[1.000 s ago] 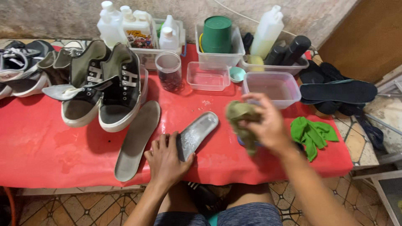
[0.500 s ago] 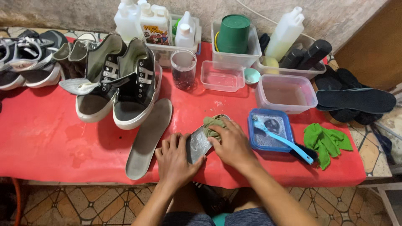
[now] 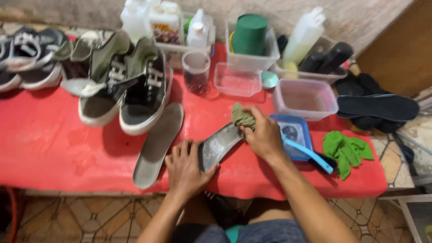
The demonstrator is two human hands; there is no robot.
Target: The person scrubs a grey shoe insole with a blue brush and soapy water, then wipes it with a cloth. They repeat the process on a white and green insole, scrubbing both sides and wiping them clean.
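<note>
Insole [image 3: 219,145] is pinned flat near the red table's [image 3: 45,148] front edge by the left hand [image 3: 186,167], so it can't slide while it's scrubbed. A wadded olive cloth [image 3: 243,118] is clenched tight in the right hand [image 3: 263,135] and pressed on the far end, beside the blue lid [image 3: 294,135].

A grey insole [image 3: 219,145] (wet-looking, lying diagonally) is pressed on the red table; an olive cloth [image 3: 243,117] is bunched at its far end.

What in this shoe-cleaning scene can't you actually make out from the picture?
- Insole, head view: its near end is covered by the left hand, its far end by the right hand and olive cloth.
- Blue lid: partly hidden by the right hand.
- Sneakers: cut off by the left edge.
</note>
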